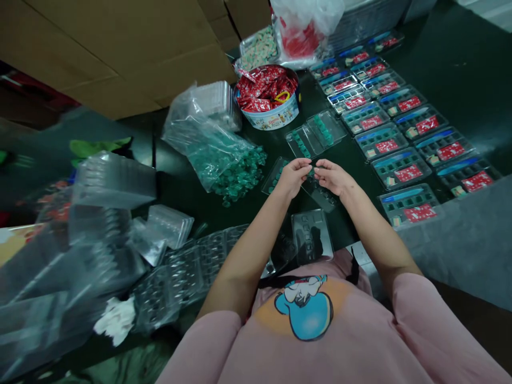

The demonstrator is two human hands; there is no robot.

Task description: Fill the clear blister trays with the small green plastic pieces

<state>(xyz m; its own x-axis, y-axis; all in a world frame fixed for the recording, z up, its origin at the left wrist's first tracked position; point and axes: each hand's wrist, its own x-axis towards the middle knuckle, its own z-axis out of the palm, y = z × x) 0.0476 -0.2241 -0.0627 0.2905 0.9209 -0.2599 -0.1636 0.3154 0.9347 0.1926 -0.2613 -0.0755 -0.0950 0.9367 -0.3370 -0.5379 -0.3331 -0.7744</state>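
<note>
My left hand (294,177) and my right hand (331,177) are close together over the dark table, fingertips pinched; whatever they hold is too small to make out, perhaps a green piece between them. Under and beside them lie clear plastic trays; one (275,176) at the left holds green pieces, and another (326,130) just beyond has a row of green pieces. Left of my hands, a heap of green pieces (236,170) spills from a clear bag (188,125). Nearer my body is a clear tray (312,234) with moulded compartments.
At the right stand rows of trays (408,165) with red packets and blue items. A round tin (272,120) of red packets sits behind my hands. Stacked clear trays (114,181) and crumpled white paper (116,320) are at the left; cardboard boxes (120,48) rise behind.
</note>
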